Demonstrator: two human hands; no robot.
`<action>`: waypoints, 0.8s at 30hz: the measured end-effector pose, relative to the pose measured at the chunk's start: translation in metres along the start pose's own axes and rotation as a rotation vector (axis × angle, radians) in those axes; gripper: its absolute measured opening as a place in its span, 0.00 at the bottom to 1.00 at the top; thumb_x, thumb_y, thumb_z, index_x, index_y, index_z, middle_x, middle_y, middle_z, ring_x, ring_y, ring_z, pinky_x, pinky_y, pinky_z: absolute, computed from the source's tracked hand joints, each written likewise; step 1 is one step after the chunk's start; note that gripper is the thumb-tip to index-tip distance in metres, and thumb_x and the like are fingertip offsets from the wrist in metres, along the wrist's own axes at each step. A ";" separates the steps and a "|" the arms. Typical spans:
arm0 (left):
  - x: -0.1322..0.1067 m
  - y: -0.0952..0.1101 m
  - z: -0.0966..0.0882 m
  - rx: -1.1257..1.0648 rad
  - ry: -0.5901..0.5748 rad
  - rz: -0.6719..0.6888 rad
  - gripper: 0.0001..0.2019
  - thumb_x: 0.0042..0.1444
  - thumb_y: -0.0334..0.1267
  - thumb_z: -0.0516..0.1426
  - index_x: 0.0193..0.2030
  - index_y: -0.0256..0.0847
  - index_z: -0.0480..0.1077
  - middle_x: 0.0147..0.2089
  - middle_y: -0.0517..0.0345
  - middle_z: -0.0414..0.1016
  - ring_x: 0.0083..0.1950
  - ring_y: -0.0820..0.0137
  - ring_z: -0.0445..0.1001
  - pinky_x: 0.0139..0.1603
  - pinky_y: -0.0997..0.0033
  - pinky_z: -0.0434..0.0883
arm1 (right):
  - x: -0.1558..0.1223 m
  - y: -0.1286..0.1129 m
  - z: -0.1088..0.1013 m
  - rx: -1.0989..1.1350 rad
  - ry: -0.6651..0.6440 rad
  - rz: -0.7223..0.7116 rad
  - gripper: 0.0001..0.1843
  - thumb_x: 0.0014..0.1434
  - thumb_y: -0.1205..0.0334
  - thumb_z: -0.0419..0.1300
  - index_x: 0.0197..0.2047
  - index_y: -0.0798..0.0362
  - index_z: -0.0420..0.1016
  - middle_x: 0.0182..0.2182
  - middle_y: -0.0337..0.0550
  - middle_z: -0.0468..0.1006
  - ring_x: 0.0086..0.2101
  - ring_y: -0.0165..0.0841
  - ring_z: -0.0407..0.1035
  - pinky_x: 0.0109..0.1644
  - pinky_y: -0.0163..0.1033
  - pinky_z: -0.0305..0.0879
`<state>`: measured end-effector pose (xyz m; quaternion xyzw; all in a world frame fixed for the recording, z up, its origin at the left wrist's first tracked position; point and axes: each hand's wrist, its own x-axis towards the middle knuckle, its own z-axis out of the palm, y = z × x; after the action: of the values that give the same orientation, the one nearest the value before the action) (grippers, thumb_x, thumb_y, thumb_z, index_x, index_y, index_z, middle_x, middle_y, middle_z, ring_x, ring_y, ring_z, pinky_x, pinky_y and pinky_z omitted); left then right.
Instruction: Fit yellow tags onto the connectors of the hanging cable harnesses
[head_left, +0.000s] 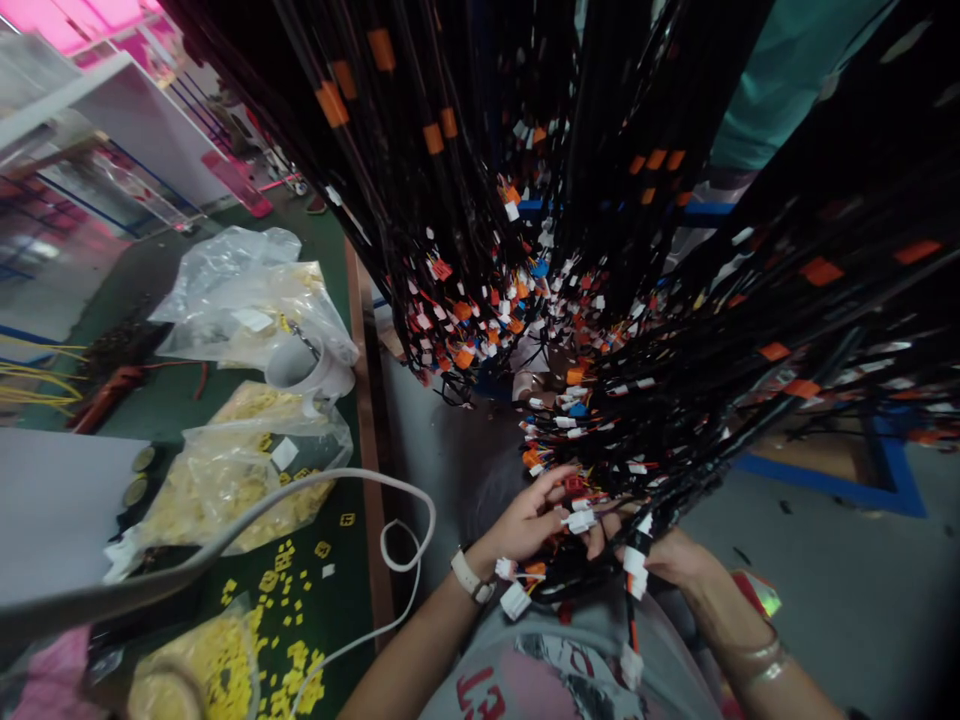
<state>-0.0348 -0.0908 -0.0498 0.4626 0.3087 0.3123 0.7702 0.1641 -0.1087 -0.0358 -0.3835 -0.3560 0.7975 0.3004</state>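
Note:
A thick curtain of black wire harnesses [600,250] hangs in front of me, its ends tipped with white, red, orange and blue connectors. My left hand [529,520], with a white watch on the wrist, has its fingers curled around wire ends and pinches a white connector [579,520]. My right hand [675,555] is mostly hidden behind the wires and grips a bundle with a white connector [636,562]. Both hands sit low in the view, close together, above my lap.
A green table [337,560] at the left carries clear bags of yellow parts [225,470], loose yellow pieces [289,600], a white cup [311,375] and a white cable [397,540]. A person in a teal top [780,80] stands behind the harnesses. Grey floor lies at the right.

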 end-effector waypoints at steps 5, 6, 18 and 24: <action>0.000 -0.002 -0.005 -0.104 0.150 0.002 0.23 0.50 0.41 0.62 0.53 0.39 0.67 0.48 0.46 0.75 0.48 0.63 0.73 0.51 0.64 0.66 | 0.003 -0.004 0.006 0.036 0.024 0.012 0.05 0.34 0.61 0.67 0.19 0.51 0.77 0.24 0.43 0.79 0.27 0.38 0.68 0.34 0.40 0.65; -0.001 -0.001 -0.007 -0.083 0.196 -0.001 0.22 0.49 0.41 0.63 0.51 0.38 0.69 0.46 0.47 0.76 0.46 0.63 0.74 0.50 0.64 0.67 | 0.005 -0.004 0.009 0.059 0.050 0.007 0.04 0.34 0.63 0.66 0.20 0.52 0.78 0.24 0.43 0.79 0.27 0.37 0.68 0.33 0.40 0.65; -0.012 0.034 -0.020 0.488 0.467 0.306 0.06 0.51 0.38 0.61 0.26 0.40 0.75 0.34 0.50 0.77 0.41 0.64 0.73 0.50 0.59 0.67 | 0.031 0.022 0.017 0.254 0.404 0.136 0.07 0.34 0.70 0.62 0.19 0.50 0.78 0.23 0.41 0.81 0.28 0.38 0.71 0.40 0.43 0.66; -0.014 0.025 -0.021 0.184 0.388 0.175 0.10 0.52 0.43 0.60 0.35 0.38 0.75 0.42 0.47 0.77 0.46 0.62 0.74 0.51 0.62 0.68 | 0.031 0.023 0.014 0.248 0.440 0.165 0.05 0.32 0.71 0.62 0.16 0.52 0.78 0.19 0.39 0.79 0.23 0.35 0.69 0.34 0.40 0.65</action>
<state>-0.0641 -0.0817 -0.0326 0.4869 0.4369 0.4315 0.6211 0.1311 -0.1035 -0.0603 -0.5356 -0.1492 0.7544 0.3489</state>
